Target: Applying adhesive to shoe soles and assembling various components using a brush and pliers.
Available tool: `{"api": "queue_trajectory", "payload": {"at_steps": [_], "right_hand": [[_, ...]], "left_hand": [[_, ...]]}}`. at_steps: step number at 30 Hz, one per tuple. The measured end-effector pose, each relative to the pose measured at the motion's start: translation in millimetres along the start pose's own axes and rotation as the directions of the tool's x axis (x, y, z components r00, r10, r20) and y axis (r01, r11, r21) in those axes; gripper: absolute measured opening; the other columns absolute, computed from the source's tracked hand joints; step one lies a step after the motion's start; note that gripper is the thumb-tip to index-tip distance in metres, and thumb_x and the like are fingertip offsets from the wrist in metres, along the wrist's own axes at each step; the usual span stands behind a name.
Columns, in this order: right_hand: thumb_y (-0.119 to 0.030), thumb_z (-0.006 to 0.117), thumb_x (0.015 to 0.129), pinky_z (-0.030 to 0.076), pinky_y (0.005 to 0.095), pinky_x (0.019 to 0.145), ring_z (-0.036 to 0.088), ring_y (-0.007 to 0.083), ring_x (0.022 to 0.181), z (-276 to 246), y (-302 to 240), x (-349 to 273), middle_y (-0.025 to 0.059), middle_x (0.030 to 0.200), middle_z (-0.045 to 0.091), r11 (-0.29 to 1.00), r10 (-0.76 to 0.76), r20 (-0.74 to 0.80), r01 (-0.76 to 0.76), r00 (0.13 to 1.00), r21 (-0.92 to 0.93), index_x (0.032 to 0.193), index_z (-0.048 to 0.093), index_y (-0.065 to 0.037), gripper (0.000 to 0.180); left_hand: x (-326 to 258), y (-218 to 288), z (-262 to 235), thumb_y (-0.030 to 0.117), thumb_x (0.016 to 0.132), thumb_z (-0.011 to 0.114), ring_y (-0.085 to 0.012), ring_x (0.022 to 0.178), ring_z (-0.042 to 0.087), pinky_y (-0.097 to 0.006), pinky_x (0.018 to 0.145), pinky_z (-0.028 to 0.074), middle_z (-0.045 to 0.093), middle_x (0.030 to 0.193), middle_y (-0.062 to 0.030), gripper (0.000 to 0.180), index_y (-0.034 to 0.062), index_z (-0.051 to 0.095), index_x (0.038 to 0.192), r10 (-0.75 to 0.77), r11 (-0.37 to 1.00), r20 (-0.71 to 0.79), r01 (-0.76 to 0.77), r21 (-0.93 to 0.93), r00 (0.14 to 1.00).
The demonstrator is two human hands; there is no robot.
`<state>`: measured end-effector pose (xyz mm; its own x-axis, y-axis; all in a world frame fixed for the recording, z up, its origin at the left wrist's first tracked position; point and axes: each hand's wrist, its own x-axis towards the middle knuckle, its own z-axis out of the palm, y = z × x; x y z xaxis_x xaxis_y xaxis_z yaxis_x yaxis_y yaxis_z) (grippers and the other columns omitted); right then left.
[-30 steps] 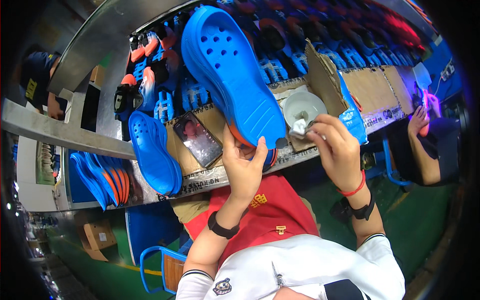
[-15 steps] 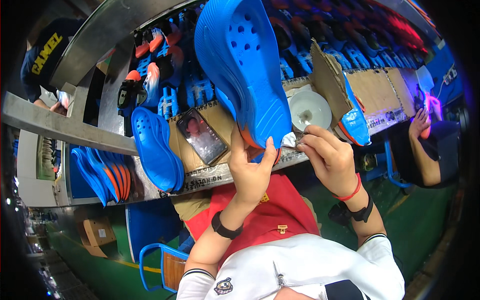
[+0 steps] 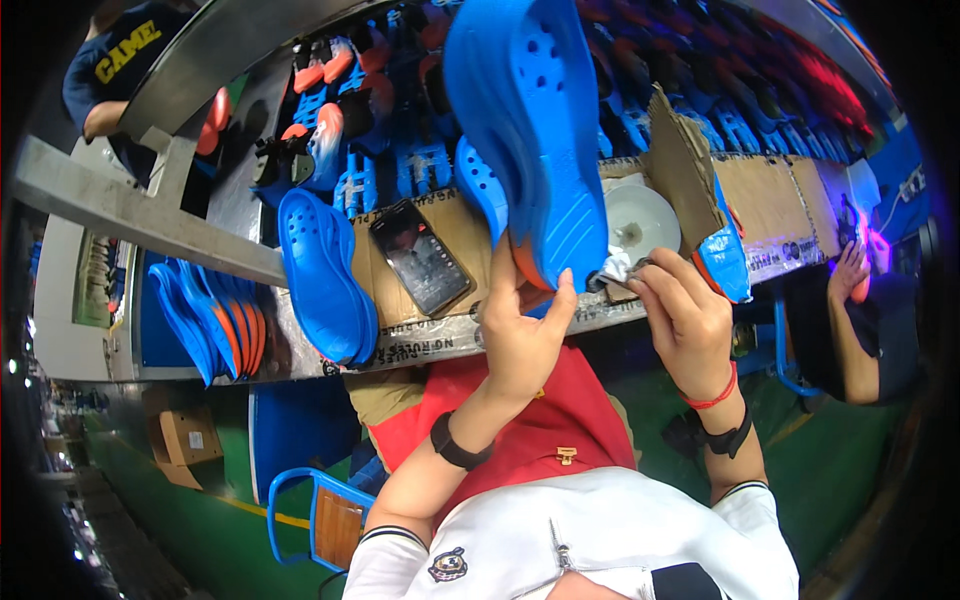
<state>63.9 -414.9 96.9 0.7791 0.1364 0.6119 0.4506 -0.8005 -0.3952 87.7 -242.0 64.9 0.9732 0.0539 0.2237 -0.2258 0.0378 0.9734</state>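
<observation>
My left hand [image 3: 520, 335] is closed on the heel end of a blue shoe sole [image 3: 535, 140], thumb on its face and fingers behind. The sole stands up over the table, toe away from me, with small holes in its front part and orange on the heel's side. In a pinch, my right hand [image 3: 688, 325] grips a crumpled white cloth or tissue scrap [image 3: 617, 266] beside the sole's heel. A dark tip shows at the scrap's left end; whether it touches the sole, I cannot tell. Just beyond my right fingers sits a white bowl [image 3: 640, 222].
Another blue sole [image 3: 325, 280] and a phone [image 3: 420, 258] lie to my left. Stacked soles [image 3: 215, 320] hang over the table's left edge. A cardboard flap [image 3: 680, 170] stands right of the bowl. Rows of shoes [image 3: 700, 90] fill the back. Co-workers sit at both sides.
The held sole, both hands and the table shift slightly right in view. The white scrap shows more fully beside the heel. The phone's picture has changed. Both hands keep their hold.
</observation>
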Motion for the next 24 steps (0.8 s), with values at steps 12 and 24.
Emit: {"api": "queue_trajectory", "payload": {"at_steps": [12, 24], "right_hand": [[0.005, 0.068, 0.084, 0.048, 0.0264, 0.059, 0.064, 0.0183, 0.07, -76.8, 27.3, -33.1, 0.0157, 0.101, 0.068, 0.95, 0.263, -0.407, -0.309, 0.875, -0.05, 0.091, 0.065, 0.005, 0.007], [0.005, 0.068, 0.083, 0.047, 0.0265, 0.058, 0.061, 0.0181, 0.066, -77.4, 22.9, -39.2, 0.0155, 0.097, 0.068, 0.941, 0.324, -0.359, -0.337, 0.875, 0.027, 0.09, 0.065, 0.005, 0.007]], "left_hand": [[44.1, 81.1, 33.8, -0.003, 0.082, 0.071, -0.0265, 0.102, 0.066, -0.037, 0.083, 0.059, 0.059, 0.116, -0.0205, 0.063, 0.002, 0.025, 0.126, -0.06, 0.94, 0.395, 0.185, -0.287, 0.917], [197.3, 166.5, 166.9, 0.014, 0.095, 0.061, -0.0264, 0.079, 0.069, -0.036, 0.078, 0.059, 0.065, 0.102, -0.0225, 0.036, -0.0092, 0.046, 0.119, 0.017, 0.83, 0.653, 0.353, -0.431, 0.757]]}}
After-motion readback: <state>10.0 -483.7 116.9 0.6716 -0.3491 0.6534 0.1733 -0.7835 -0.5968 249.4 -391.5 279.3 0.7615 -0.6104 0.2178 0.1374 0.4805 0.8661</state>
